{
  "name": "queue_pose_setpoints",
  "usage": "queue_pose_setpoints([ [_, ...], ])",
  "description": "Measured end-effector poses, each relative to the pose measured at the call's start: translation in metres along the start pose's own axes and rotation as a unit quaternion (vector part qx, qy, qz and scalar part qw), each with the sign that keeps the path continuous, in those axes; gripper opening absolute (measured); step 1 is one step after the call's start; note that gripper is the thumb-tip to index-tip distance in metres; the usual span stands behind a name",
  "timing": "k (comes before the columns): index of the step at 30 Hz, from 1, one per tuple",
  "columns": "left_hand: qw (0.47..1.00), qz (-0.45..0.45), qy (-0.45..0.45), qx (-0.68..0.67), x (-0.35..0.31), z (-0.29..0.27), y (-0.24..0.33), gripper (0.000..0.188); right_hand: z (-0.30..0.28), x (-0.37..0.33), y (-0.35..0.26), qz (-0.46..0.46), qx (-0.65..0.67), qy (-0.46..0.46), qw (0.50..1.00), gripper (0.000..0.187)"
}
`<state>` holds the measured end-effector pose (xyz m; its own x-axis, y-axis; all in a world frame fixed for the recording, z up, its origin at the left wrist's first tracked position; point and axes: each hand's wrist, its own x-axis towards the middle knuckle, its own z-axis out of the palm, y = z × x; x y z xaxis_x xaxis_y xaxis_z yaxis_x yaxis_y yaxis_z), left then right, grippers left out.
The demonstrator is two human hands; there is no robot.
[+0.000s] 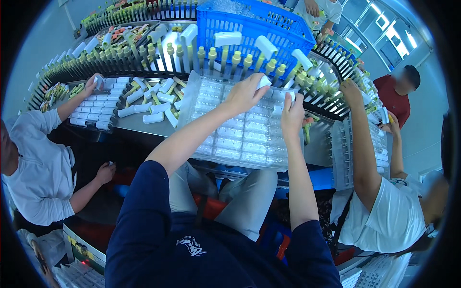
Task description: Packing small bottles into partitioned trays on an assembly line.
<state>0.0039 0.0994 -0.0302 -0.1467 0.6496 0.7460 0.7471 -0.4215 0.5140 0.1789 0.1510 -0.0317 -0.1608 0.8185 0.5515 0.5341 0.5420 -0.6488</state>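
A clear plastic blister tray (194,103) lies tilted across the bench edge before me, with rows of white casings in its pockets. My left hand (244,96) is above its far side, fingers closed around a small white plastic casing (263,83). Close by on the right, my right hand (293,115) is closed at the tray's far right corner. Between its thumb and fingers shows a white casing (291,95); whether this hand also grips the tray rim is hidden.
Behind the tray runs a black rack (225,72) of upright yellow-green-tipped posts, some topped with white casings. Beyond stands a blue crate (211,26). Loose casings (153,118) lie left of the tray. Co-workers sit on both sides, one's arm (367,139) reaching in at right.
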Motion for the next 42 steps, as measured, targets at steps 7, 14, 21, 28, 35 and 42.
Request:
queue_pose_setpoints([
  [7,0.99,-0.01,-0.034,-0.137,0.065,0.01,0.059,0.033,0.0,-0.001,0.011,0.011,-0.006,-0.022,1.0,0.038],
  [14,0.976,-0.208,0.038,-0.047,0.149,0.058,0.034,0.042,0.006,0.002,0.006,-0.022,-0.021,-0.005,1.0,0.039],
  [21,0.962,-0.179,-0.193,0.069,0.171,0.044,0.021,0.038,0.003,-0.002,0.009,-0.018,-0.02,-0.001,1.0,0.038],
  [28,0.943,-0.007,-0.05,0.328,0.132,0.014,-0.013,0.036,0.001,-0.002,0.007,-0.028,-0.014,0.005,1.0,0.036],
  [35,0.919,-0.044,-0.077,0.384,0.12,-0.041,-0.029,0.046,0.004,-0.002,0.005,-0.045,-0.004,0.01,0.999,0.035],
  [42,0.935,0.201,0.076,0.281,0.03,-0.014,0.009,0.031,0.0,0.006,0.011,-0.019,0.123,0.098,0.987,0.035],
])
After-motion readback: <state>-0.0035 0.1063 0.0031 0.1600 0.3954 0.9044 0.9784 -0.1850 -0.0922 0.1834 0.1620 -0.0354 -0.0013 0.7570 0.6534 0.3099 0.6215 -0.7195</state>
